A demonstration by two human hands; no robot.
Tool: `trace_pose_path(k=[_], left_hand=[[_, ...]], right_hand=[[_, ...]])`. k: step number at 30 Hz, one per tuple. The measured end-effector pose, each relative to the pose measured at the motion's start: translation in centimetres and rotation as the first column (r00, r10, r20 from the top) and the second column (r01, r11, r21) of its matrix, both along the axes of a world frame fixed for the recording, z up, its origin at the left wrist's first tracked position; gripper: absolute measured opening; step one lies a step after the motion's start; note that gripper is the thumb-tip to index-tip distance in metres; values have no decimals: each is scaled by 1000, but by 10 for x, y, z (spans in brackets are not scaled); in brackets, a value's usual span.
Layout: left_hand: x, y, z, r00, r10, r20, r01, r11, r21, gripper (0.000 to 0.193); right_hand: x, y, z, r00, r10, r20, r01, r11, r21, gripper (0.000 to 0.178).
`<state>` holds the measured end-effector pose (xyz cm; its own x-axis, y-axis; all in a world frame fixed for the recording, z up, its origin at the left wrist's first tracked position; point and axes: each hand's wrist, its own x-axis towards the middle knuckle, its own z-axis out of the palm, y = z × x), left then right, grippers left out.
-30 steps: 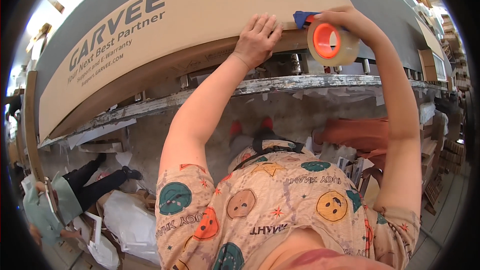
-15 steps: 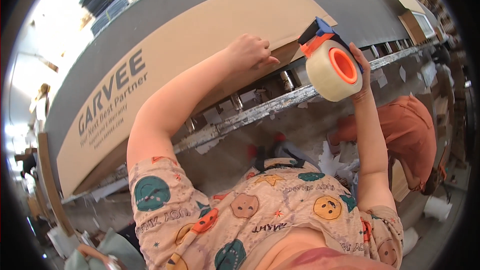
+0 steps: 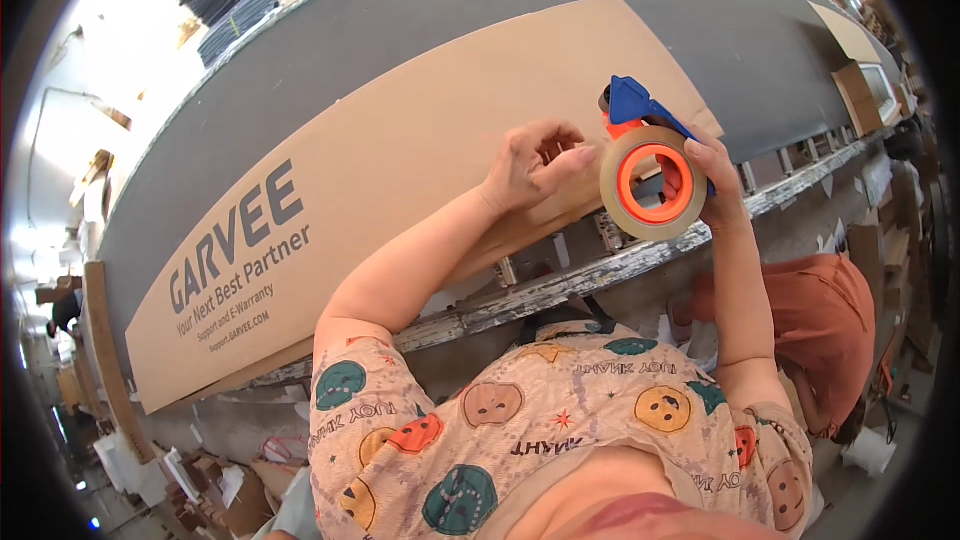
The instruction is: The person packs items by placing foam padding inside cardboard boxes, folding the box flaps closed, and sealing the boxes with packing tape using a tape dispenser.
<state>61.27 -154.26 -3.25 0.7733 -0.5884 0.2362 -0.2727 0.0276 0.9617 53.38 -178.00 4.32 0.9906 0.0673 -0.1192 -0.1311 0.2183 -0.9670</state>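
Observation:
My right hand (image 3: 722, 178) grips a tape gun (image 3: 628, 103) by its handle. The gun is blue and orange and carries a wide roll of tape (image 3: 612, 192) on an orange hub. Just left of the roll, my left hand (image 3: 540, 162) hovers with fingers loosely curled and thumb apart from them; nothing shows in it. Below both hands lies a long flat brown cardboard box (image 3: 400, 130) with dark printing at its left end. The tape gun hides part of the box's right end.
The box rests on a dark grey conveyor belt (image 3: 330, 50) with a worn metal edge rail (image 3: 530, 293) along my side. Another person (image 3: 800, 330) in rust-coloured clothes bends over at lower right. An opened carton (image 3: 858, 98) stands at far right; cardboard scraps (image 3: 235, 480) lie at lower left.
My left hand has turned and loosened its fingers. The tape gun has swung so its roll now faces me more squarely. The box sits lower and further right in view.

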Motion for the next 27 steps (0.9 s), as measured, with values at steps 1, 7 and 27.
trace_pose_path(k=[1, 7, 27], left_hand=[[2, 0, 13, 993, 24, -117, -23, 1000, 10, 27], [8, 2, 5, 982, 161, -101, -164, 986, -27, 28], [20, 26, 26, 877, -446, 180, 363, 858, 363, 19]], right_hand=[[5, 2, -1, 999, 36, -24, -36, 999, -5, 61], [26, 25, -11, 1000, 20, -16, -21, 996, -82, 58], [-53, 43, -22, 897, -119, -426, 268, 913, 308, 39]])
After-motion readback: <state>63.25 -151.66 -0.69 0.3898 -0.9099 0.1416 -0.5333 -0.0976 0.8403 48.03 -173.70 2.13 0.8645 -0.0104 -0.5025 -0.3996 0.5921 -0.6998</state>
